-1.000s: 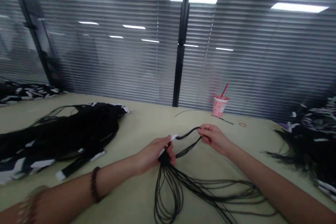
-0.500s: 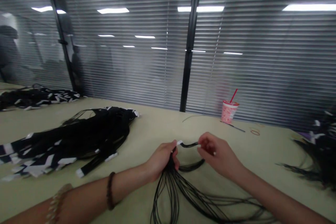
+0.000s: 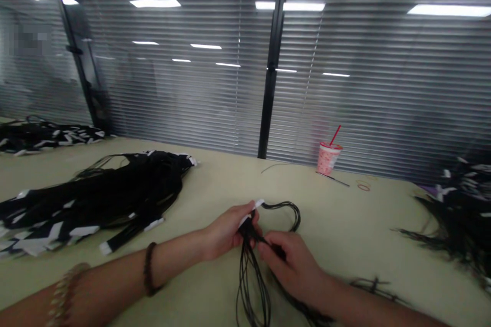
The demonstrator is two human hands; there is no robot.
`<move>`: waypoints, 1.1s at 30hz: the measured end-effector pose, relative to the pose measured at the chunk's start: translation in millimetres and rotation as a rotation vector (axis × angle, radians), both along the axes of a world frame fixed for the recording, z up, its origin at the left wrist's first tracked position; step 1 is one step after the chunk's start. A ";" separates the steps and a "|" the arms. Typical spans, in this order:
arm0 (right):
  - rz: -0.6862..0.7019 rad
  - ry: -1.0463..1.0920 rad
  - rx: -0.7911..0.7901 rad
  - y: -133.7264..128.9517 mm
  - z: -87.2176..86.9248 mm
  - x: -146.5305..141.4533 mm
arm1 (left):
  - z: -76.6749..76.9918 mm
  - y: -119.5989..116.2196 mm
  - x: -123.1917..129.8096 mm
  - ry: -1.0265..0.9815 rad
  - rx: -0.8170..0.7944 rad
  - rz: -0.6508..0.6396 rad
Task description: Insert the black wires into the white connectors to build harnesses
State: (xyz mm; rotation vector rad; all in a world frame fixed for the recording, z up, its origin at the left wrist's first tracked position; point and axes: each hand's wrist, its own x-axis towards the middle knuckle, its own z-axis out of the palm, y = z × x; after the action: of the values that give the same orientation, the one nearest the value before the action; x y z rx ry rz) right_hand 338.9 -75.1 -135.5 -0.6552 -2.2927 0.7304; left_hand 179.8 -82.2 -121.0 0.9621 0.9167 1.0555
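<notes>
My left hand (image 3: pixel 232 230) grips a bundle of thin black cables (image 3: pixel 253 276) near their ends, where small white tips (image 3: pixel 259 204) poke out above the thumb. Just to its right, my right hand (image 3: pixel 289 260) is closed around part of the same bundle. One group of strands arcs up and over between the two hands, and another hangs in a loop below them. Farther strands trail behind the right forearm toward the lower right. The right fingertips are partly hidden by the cables.
A big heap of black cables with white ends (image 3: pixel 115 189) lies on the table (image 3: pixel 215 179) at left, with another pile (image 3: pixel 49 135) behind. Dark strands (image 3: pixel 460 225) crowd the right. A pink cup (image 3: pixel 329 158) with a straw, a thin pen-like stick (image 3: pixel 333 179) and rubber bands (image 3: pixel 363 186) sit near the blinds.
My right hand has moved down and left from the raised cable ends and now closes on the bundle beside my left hand. The upper strands now form a free arc.
</notes>
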 end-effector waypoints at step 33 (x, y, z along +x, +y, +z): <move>-0.066 0.168 -0.564 -2.9 6.0 -13.0 | -3.0 -12.7 8.0 0.509 0.365 0.108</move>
State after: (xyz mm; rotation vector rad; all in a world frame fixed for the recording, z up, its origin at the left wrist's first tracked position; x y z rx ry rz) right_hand 326.0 -78.1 -129.5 -0.8747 -1.9013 1.3643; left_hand 187.8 -94.9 -123.9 1.5446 1.2238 1.1118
